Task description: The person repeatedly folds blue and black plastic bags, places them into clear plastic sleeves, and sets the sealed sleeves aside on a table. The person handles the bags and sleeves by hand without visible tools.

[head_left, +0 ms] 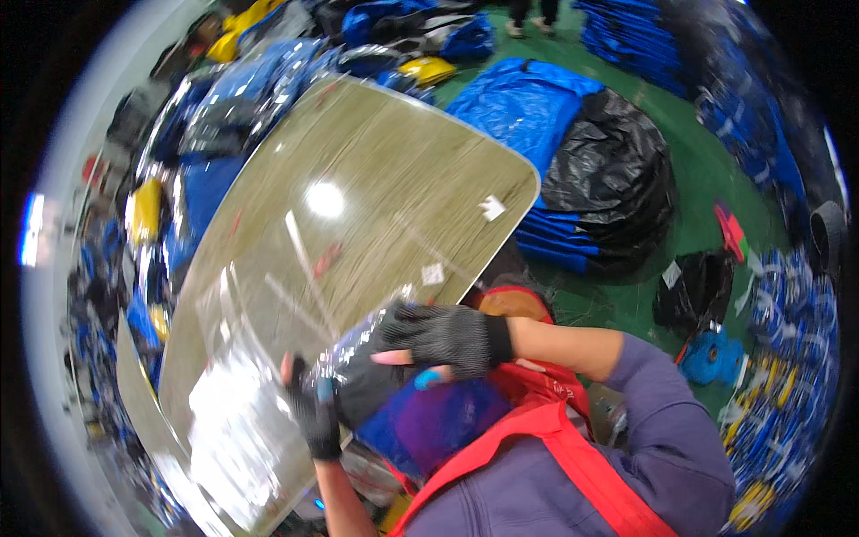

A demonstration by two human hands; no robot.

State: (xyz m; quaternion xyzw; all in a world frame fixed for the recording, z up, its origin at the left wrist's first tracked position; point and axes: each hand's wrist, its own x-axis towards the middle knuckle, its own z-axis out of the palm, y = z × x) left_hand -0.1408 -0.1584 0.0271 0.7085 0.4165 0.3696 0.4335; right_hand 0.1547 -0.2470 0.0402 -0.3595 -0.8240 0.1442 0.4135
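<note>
A folded black-and-blue sheet in a shiny clear plastic bag lies at the near edge of the table, tilted against my body. Over its upper right part bends my right hand, in a dark grey glove with bare fingertips, its fingers curled onto the bag. The thumb carries a blue cover. My left hand, gloved the same way, is at the bag's left side with finger and thumb apart. Motion blurs it somewhat. Just left of it, a pile of clear plastic bags shines on the table.
The wood-patterned table has a pale rim and small white paper scraps. Beyond its right corner stands a tall stack of folded blue and black sheets on the green floor. Wrapped blue packs crowd the left. Bundled straps lie right.
</note>
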